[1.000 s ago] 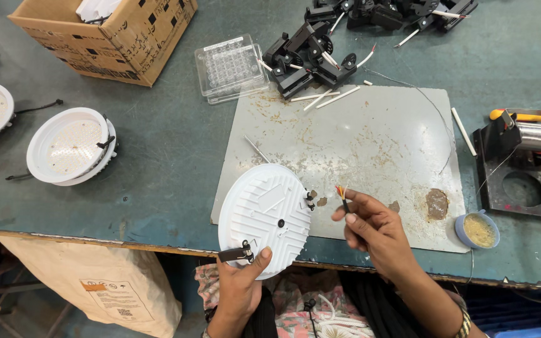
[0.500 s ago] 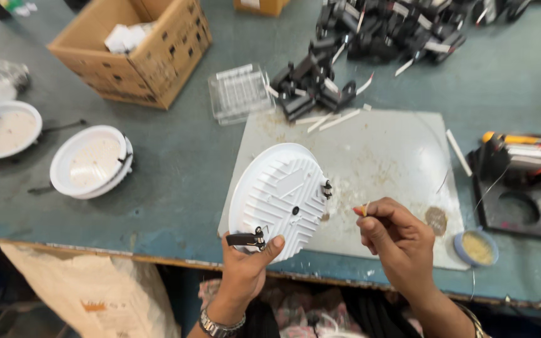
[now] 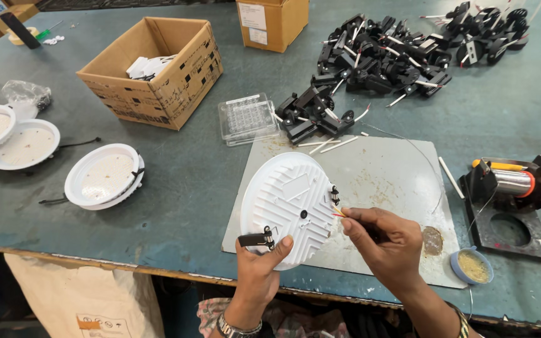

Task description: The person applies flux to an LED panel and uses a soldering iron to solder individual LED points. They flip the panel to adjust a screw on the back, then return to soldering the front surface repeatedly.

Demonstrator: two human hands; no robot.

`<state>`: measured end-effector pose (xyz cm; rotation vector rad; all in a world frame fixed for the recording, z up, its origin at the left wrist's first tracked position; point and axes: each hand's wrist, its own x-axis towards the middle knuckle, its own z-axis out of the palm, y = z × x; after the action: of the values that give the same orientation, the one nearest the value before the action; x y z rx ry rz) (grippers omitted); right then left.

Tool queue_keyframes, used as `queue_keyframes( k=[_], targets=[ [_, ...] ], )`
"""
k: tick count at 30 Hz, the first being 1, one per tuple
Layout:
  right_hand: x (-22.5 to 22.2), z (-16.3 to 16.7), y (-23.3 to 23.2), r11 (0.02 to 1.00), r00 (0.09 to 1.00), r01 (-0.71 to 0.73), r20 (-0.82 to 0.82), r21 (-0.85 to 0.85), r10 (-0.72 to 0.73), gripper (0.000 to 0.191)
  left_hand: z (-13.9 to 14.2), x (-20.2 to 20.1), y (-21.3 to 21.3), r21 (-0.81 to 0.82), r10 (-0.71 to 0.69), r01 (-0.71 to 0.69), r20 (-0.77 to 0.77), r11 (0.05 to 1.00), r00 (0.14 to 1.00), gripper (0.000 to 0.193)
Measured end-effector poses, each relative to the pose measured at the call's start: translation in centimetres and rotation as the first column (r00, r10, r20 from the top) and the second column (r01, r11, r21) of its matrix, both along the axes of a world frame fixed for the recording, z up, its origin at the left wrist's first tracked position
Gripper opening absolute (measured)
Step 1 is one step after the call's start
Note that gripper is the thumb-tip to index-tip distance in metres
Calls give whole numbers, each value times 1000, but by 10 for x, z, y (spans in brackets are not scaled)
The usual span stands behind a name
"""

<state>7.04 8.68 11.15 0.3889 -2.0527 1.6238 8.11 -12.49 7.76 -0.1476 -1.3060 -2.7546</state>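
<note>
Head view: the left hand [image 3: 259, 266] has lifted the white round lamp housing [image 3: 289, 206] higher above the grey mat [image 3: 383, 181], grip closed on its rim; the right hand [image 3: 386, 241] now pinches its wires [image 3: 339, 214] beside the housing.

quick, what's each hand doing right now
Left hand: closed on the lower edge of the round white lamp housing, holding it tilted up.
Right hand: fingertips pinched on thin wires beside the housing.

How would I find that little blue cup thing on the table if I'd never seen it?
Start at the grey metal sheet lying on the green table, and go to its near right corner, just right of the right hand. There sits the small round blue dish. It is the only blue thing there, filled with yellowish paste, in front of the black tool stand.
</note>
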Motion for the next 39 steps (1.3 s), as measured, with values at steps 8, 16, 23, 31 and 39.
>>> queue_keyframes(
  k=[8,16,23,31,39],
  targets=[
    [-6,-7,-1,996,995,-54,81,-77,61,20,3,0,-1,4,11,-11,-2,1000,1000,47],
    [-13,-17,5,962,964,-123,200,-244,174,20,-4,-2,4,19,-7,6,27,1000,1000,37],
    [-12,-20,5,965,941,-103,291,-240,172,17,-7,1,6,25,-17,17,18,1000,1000,33],
    [-10,-29,-1,976,962,-143,208,-166,177,15,-2,10,4,-230,-1,3,10,973,1000,23],
    [-10,-36,-4,980,933,-74,334,-183,133,13,8,16,5,-396,1,-21,-50,918,999,29]
  ],
)
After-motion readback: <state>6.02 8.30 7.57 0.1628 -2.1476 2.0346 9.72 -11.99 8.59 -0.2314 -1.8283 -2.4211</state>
